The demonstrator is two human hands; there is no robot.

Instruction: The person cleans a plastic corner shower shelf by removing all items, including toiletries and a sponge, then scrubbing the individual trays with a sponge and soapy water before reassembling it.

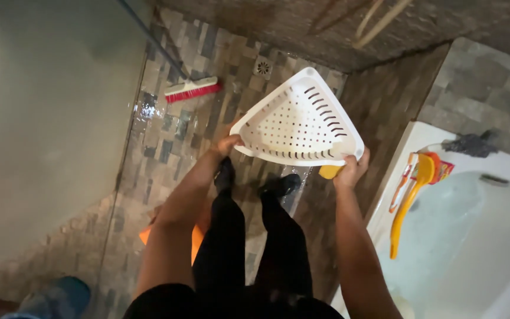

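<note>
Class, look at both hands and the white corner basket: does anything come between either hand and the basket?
Nothing visible: the left hand and right hand both grip the basket directly at its edges.

White corner basket [298,125]: smooth plastic, slightly glossy; floor tiles [166,142]: rough stone look, wet sheen

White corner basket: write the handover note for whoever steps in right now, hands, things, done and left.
Left hand: grips the left corner of the white triangular basket.
Right hand: grips the basket's right corner and also holds a yellow sponge-like thing under it.
Basket: held level over the wet tiled shower floor, empty, holes showing.
Nearby: red-bristled brush lies on the floor by the drain; yellow long-handled brush on the tub edge.
Done: basket lifted, floor wetted.
Left: cannot tell if the basket is scrubbed; it is not set down.
</note>
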